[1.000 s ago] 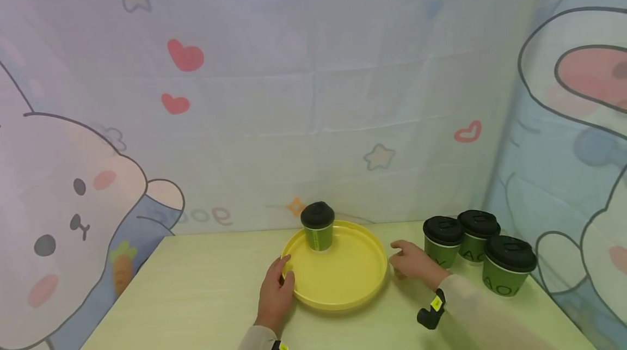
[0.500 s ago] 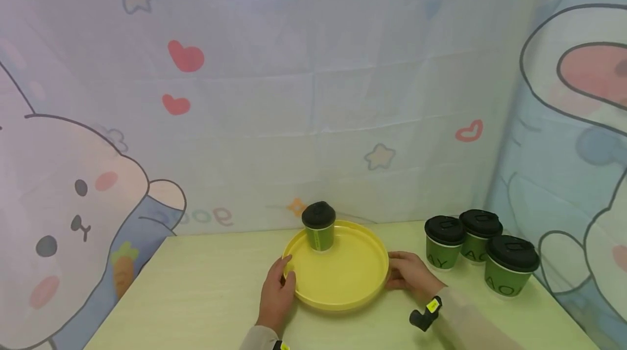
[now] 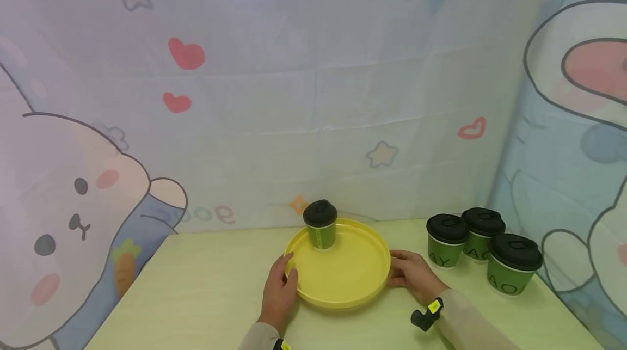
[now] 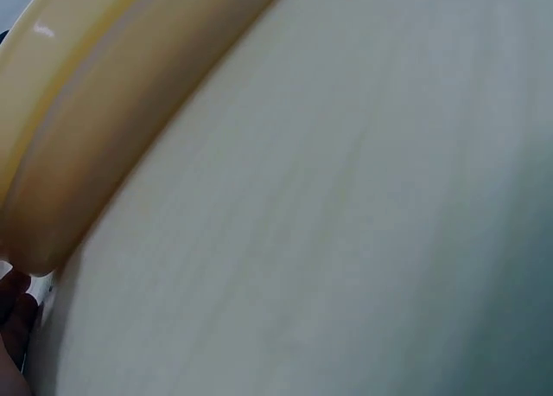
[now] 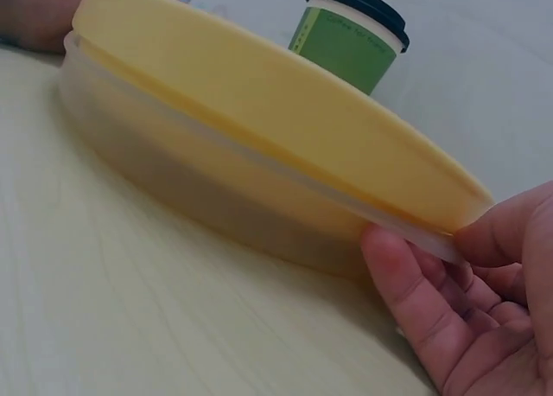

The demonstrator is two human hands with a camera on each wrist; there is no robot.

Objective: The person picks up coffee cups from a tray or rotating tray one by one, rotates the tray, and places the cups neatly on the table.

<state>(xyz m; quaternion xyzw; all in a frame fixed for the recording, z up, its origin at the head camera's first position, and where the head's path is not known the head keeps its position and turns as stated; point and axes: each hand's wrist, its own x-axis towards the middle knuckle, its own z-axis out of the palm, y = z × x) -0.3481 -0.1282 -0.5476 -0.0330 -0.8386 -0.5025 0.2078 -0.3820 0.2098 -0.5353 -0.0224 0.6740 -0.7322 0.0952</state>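
A round yellow tray (image 3: 343, 276) with a raised rim lies on the table between the two hands. On its back left part stands a green paper cup (image 3: 321, 235) with a black lid, upright in the head view. My left hand (image 3: 279, 293) grips the tray's left rim, fingers at the side and thumb near the front; in the left wrist view only a few fingertips (image 4: 17, 305) show beneath the tray wall. My right hand (image 3: 413, 274) pinches the right rim, and the right wrist view shows its fingers (image 5: 410, 297) against the tray's lower wall.
Several matching lidded cups are grouped at the table's right: a left one (image 3: 447, 241), a back one (image 3: 480, 235) and a front one (image 3: 513, 265). A printed cloth (image 3: 254, 94) hangs behind the pale table (image 3: 196, 290).
My right hand has moved left from beside the tray and taken hold of its right rim. The left hand, tray and cups have stayed nearly in place.
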